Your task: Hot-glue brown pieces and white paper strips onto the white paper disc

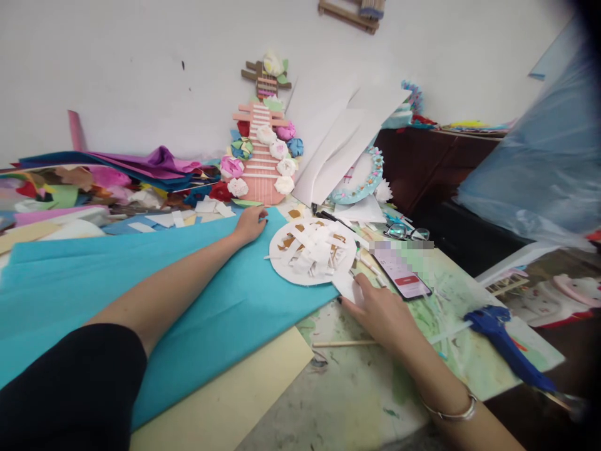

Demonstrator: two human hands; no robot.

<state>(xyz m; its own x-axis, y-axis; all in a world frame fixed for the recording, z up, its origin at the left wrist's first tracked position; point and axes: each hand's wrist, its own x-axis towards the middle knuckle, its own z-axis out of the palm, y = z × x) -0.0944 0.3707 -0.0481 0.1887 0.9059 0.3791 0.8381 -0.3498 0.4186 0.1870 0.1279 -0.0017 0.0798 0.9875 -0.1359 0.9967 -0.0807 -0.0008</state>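
Note:
A large turquoise sheet (206,313), looking like paper or thin cloth, spreads across the left and middle of the table. At its far edge my left hand (252,225) is closed, fingers curled down onto the sheet. Lying partly over its right end is a round white paper fan shape (282,263), with white strips and brown bits heaped on its face. My right hand (375,307) grips the short white handle between thumb and fingers; the handle's end is hidden under the hand.
A blue glue gun (509,347) lies at the right table edge. Nearer are a phone (401,269), glasses (407,233) and a thin wooden stick (345,343). Behind stands a pink lute-shaped craft with paper flowers (263,156). Paper scraps (159,219) pile up at back left.

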